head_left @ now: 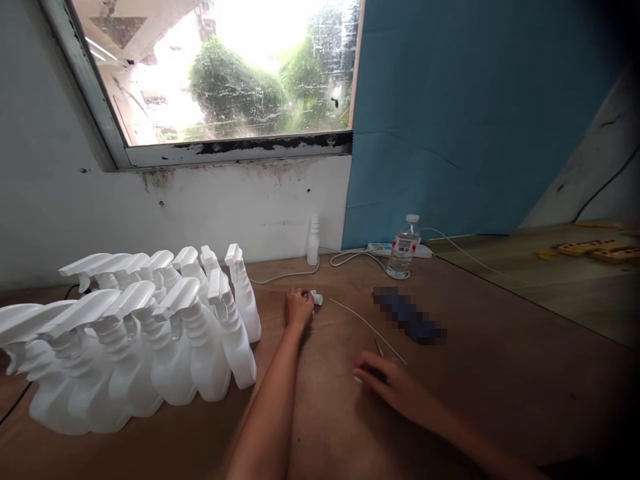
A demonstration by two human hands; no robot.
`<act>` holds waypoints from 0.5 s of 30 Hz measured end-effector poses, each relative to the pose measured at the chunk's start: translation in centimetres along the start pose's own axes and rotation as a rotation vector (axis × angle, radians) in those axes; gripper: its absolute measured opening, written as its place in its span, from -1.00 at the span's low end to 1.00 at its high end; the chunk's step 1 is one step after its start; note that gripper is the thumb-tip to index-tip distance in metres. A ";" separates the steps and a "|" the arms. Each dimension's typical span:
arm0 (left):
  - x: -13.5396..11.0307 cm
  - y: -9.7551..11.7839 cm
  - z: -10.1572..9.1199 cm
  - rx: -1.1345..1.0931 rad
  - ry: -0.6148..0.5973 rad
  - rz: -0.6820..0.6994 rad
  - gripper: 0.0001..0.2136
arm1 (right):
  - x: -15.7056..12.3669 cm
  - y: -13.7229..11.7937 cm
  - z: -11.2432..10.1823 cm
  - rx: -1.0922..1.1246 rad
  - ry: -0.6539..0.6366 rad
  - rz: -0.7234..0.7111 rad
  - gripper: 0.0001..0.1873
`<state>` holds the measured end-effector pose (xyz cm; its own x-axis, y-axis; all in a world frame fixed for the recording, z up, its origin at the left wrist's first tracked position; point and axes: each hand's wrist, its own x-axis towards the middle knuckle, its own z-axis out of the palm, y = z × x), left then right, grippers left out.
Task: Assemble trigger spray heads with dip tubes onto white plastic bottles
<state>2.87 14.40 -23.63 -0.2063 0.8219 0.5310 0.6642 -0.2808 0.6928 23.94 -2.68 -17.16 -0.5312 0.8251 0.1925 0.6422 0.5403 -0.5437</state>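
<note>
On the brown table, my left hand [299, 308] is closed around a small white plastic piece [317, 298], part of which sticks out to the right of the fingers. Its exact kind is hard to tell at this size. Closer to me, my right hand [383, 377] hovers low over the tabletop with fingers curled and thumb near the fingertips. A tiny white spot shows at those fingertips, too small to name. Between the hands lies a thin white tube [367, 325], curving toward the right hand. A short thin metallic-looking tool [378, 347] lies just beyond that hand.
Several white spray bottles [170, 360] with trigger heads stand in rows at left. A white bottle without a trigger [313, 241] stands by the wall. A water bottle [404, 247], a power strip [380, 249], a cable [290, 274] and a pixelated dark object [407, 317] are further right.
</note>
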 end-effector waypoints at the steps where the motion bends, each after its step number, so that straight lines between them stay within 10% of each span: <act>1: -0.2 0.1 -0.1 0.006 -0.005 0.002 -0.86 | 1.1 0.9 -0.2 0.019 0.011 0.012 -0.74; 8: -0.8 0.7 -0.9 0.024 -0.066 0.005 -0.84 | 7.3 5.3 -1.5 -0.071 0.091 -0.003 -0.77; 15: -0.8 1.2 -1.4 -0.015 -0.120 -0.066 -0.75 | 13.0 3.7 -2.2 -0.014 0.338 0.003 -0.81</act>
<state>2.86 12.72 -22.55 -0.1611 0.8918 0.4227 0.6408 -0.2313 0.7320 20.64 10.39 -14.86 -0.3178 0.8336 0.4518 0.6525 0.5380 -0.5337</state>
